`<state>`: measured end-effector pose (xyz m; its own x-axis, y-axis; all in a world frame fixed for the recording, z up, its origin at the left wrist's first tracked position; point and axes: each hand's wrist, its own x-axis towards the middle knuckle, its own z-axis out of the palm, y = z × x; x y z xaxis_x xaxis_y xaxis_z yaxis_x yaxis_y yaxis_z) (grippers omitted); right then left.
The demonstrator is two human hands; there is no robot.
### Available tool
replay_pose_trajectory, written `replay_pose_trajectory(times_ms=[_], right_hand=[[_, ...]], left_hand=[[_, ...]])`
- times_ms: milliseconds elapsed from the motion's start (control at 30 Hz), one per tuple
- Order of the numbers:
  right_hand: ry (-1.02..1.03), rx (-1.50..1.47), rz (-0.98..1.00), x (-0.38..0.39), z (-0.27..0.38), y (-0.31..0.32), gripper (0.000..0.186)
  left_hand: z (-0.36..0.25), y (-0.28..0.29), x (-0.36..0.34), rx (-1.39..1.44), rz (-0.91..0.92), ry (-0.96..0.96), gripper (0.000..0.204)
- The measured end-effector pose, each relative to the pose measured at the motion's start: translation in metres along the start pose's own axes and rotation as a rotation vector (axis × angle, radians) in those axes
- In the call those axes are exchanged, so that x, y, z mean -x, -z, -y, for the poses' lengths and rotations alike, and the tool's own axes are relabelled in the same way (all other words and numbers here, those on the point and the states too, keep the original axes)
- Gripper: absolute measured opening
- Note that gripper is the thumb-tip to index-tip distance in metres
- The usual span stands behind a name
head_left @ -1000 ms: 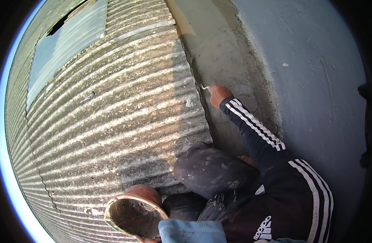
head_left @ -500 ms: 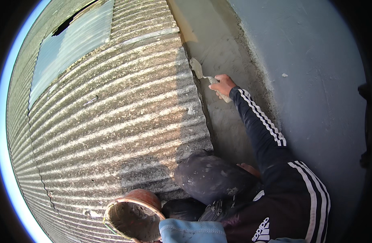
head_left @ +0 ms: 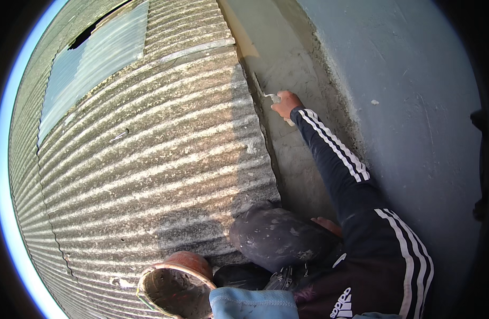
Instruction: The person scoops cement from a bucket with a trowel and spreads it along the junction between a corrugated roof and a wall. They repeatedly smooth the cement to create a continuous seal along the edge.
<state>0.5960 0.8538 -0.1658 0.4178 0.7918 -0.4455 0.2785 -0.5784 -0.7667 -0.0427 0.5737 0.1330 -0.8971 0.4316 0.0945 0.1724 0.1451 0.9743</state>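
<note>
- A small trowel (head_left: 258,85) is held in the right hand (head_left: 288,105) at the upper middle of the view, over a strip of smoothed grey mortar (head_left: 297,69).
- The fingers of the right hand are closed around the trowel's pale, mortar-coated handle; the narrow blade is seen nearly edge-on and is pointed away from the body.
- The blade is placed just beside the ragged edge of the corrugated roof sheet (head_left: 164,154); whether the sheet is touched by it cannot be told.
- The state of the left hand's fingers cannot be told, as that hand is out of view.
- The right arm is stretched forward in a dark sleeve (head_left: 335,149) marked with white stripes.
- The mortar strip is bounded on the right by a blue-grey wall (head_left: 414,106), on which a small white lump (head_left: 374,102) is seen.
- A bent knee (head_left: 284,231) in dark, mortar-spotted trousers is positioned near the roof edge.
- An orange-brown bucket (head_left: 190,260) is set on the corrugated sheet at the lower left of the body; wet grey mix (head_left: 178,292) is contained in it.
- The bucket's rim is partly overlapped by light-blue cloth (head_left: 252,303).
- A translucent bluish panel (head_left: 101,66) is set into the roof at the upper left.
</note>
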Motion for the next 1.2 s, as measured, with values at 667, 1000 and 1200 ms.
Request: replay_pose_trajectory(times_ms=[667, 1000, 1200], right_hand=[[0.076, 0.312, -0.053, 0.015, 0.048, 0.033, 0.041], [0.084, 0.547, 0.184, -0.027, 0.092, 0.037, 0.036], [0.062, 0.494, 0.174, 0.041, 0.049, 0.015, 0.034]], left_hand=[[0.006, 0.010, -0.006, -0.022, -0.008, -0.022, 0.054], [0.007, 0.026, -0.013, -0.001, -0.002, -0.025, 0.055], [0.010, 0.037, -0.017, -0.010, 0.001, -0.022, 0.055]])
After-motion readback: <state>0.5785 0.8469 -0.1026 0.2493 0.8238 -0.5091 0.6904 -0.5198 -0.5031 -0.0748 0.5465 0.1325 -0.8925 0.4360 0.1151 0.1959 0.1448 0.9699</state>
